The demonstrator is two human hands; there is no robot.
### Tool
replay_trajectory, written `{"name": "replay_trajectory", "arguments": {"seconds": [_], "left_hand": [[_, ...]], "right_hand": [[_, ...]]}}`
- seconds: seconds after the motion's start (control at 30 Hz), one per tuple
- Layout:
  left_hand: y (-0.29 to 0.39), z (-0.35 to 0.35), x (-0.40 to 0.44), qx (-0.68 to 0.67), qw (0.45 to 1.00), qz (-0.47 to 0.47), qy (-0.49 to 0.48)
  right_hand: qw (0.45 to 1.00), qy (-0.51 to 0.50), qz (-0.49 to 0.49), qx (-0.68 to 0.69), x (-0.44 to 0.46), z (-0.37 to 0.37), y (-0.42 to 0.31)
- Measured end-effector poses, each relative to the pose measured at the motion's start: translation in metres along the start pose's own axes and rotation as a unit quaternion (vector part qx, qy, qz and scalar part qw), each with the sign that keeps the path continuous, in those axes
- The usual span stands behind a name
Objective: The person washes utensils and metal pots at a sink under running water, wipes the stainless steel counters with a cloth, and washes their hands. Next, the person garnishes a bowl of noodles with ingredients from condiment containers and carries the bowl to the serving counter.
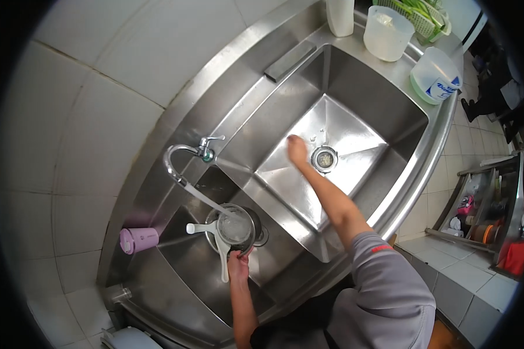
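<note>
In the left basin, my left hand (239, 265) is closed on the near rim of a round metal bowl (252, 232). Water from the curved tap (177, 168) runs into this bowl, and the water inside looks frothy. A white plastic piece with two handle-like arms (220, 241) lies against the bowl's left side; its exact kind is unclear. My right hand (297, 150) is over the floor of the right basin (337, 125), just left of the drain strainer (325, 159). It is slightly blurred, its fingers hardly show, and no object is visible in it.
A lilac cup (138, 240) lies on the left ledge. Along the far rim stand a white container (340, 17), a translucent tub (388, 35), a cut jug with green liquid (435, 78) and a basket of green vegetables (428, 20). Another person's shoe (467, 109) shows at right.
</note>
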State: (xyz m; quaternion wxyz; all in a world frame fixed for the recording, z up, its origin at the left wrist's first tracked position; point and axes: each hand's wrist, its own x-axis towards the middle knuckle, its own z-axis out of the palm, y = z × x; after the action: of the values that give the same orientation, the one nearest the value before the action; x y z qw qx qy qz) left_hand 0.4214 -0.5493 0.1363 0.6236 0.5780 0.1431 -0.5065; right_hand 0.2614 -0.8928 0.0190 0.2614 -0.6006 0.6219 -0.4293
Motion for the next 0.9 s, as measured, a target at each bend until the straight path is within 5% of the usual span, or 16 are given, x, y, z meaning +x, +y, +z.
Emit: {"name": "replay_trajectory", "arguments": {"seconds": [0.03,0.07,0.1,0.13,0.2,0.57,0.73,0.9], "left_hand": [[0.0,0.001,0.001,0.008,1.0,0.003,0.003],[0.001,0.002,0.004,0.017,1.0,0.01,0.005],[-0.001,0.001,0.007,0.008,1.0,0.011,0.009],[0.0,0.003,0.007,0.01,1.0,0.012,0.017],[-0.001,0.006,0.005,0.014,0.999,0.009,0.033],[0.004,0.011,-0.011,0.076,0.988,0.0,0.133],[0.005,-0.004,-0.008,0.033,0.994,-0.031,0.097],[0.002,0.0,-0.006,0.008,0.997,-0.022,0.067]], "right_hand": [[0.985,-0.069,0.141,-0.074,-0.005,-0.023,0.038],[0.954,-0.155,0.152,-0.206,-0.008,-0.041,0.082],[0.972,-0.09,0.049,-0.213,-0.026,-0.04,0.157],[0.926,-0.161,0.23,-0.253,-0.02,-0.058,0.171],[0.902,-0.125,0.33,-0.25,-0.017,-0.078,0.194],[0.888,-0.098,0.258,-0.368,0.006,-0.043,0.221],[0.888,-0.212,0.398,-0.09,0.04,-0.071,0.234],[0.877,-0.331,0.298,0.182,0.14,-0.167,0.136]]}}
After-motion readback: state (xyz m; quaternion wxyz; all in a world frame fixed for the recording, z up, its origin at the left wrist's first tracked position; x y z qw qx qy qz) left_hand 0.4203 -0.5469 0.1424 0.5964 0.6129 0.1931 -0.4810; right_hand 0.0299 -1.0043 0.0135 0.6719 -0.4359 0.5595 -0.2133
